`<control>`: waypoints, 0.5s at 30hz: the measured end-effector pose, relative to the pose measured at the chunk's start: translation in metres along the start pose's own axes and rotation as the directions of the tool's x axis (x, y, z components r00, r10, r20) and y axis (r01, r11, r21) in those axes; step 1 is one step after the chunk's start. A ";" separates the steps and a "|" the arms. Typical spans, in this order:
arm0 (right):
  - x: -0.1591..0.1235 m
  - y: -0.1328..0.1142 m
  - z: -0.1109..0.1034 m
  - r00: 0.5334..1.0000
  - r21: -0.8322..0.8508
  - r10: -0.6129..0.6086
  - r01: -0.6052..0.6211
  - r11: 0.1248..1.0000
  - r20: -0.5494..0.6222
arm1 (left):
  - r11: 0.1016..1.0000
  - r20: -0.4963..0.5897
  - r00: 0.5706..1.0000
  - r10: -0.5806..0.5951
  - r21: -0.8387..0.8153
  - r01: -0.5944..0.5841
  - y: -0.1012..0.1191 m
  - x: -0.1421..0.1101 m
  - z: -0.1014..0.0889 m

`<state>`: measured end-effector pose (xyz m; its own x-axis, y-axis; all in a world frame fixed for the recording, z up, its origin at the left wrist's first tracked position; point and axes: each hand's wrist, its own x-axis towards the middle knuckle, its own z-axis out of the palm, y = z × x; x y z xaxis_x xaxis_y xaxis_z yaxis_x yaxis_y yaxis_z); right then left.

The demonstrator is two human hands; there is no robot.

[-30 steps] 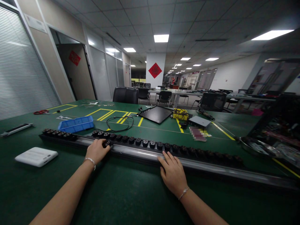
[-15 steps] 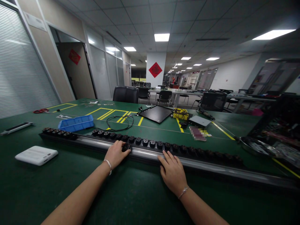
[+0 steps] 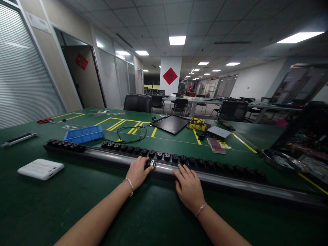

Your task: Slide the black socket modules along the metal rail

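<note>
— Beneath the left hand point(image 3: 138, 171)?
— See a rail point(image 3: 112, 158).
— Right of the grip?
— See the right hand point(image 3: 189, 187), fingers apart, against the rail.
— In the grip?
— Looks clamped on a block point(image 3: 152, 163), atop the rail.
— Risk?
— Could jam or tip if pushed askew.

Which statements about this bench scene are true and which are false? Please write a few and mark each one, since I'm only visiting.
1. The left hand holds a small dark block at the long rail. True.
2. The right hand is also gripping a block. False: the right hand lies spread, its fingertips on the rail.
3. The blue tray lies on the person's side of the rail. False: the blue tray is beyond the rail.
4. A white device lies on the green table, left of both hands. True.
5. Both hands are gloved. False: both are bare.
</note>
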<state>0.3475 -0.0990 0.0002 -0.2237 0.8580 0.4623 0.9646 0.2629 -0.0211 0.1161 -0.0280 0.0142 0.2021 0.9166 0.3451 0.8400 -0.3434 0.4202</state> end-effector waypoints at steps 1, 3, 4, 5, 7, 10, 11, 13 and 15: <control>0.000 0.000 0.000 1.000 0.001 -0.001 0.001 1.000 -0.001 | 1.000 0.002 1.000 0.016 -0.005 -0.016 0.002 -0.001 0.002; 0.000 0.000 0.001 1.000 0.003 -0.007 0.007 1.000 -0.003 | 0.999 0.009 0.999 0.052 -0.018 -0.052 0.006 -0.003 0.006; 0.000 0.000 0.001 1.000 0.004 -0.009 0.009 1.000 -0.005 | 0.997 0.012 0.997 0.071 -0.024 -0.071 0.008 -0.004 0.008; 0.000 0.000 0.001 1.000 0.005 -0.008 0.008 1.000 -0.007 | 0.996 0.015 0.996 0.090 -0.030 -0.090 0.010 -0.004 0.010; -0.001 0.000 0.001 1.000 0.006 -0.003 0.003 1.000 -0.005 | 0.992 0.017 0.992 0.124 -0.041 -0.123 0.014 -0.005 0.013; -0.001 -0.001 0.001 1.000 0.002 0.001 -0.001 1.000 0.003 | 0.985 0.017 0.986 0.163 -0.054 -0.162 0.018 -0.007 0.014; -0.001 -0.001 0.001 1.000 -0.001 0.001 -0.001 1.000 0.003 | 0.983 0.018 0.985 0.174 -0.057 -0.172 0.018 -0.007 0.013; 0.000 -0.002 0.000 1.000 -0.005 0.002 -0.002 1.000 0.003 | 0.979 0.024 0.980 0.196 -0.063 -0.194 0.019 -0.009 0.012; 0.000 -0.002 0.000 1.000 -0.004 0.006 -0.006 1.000 0.000 | 0.974 0.033 0.975 0.220 -0.068 -0.218 0.020 -0.010 0.011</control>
<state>0.3453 -0.0995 -0.0002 -0.2180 0.8594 0.4624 0.9664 0.2562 -0.0207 0.1369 -0.0418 0.0100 0.3990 0.8246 0.4010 0.7397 -0.5479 0.3906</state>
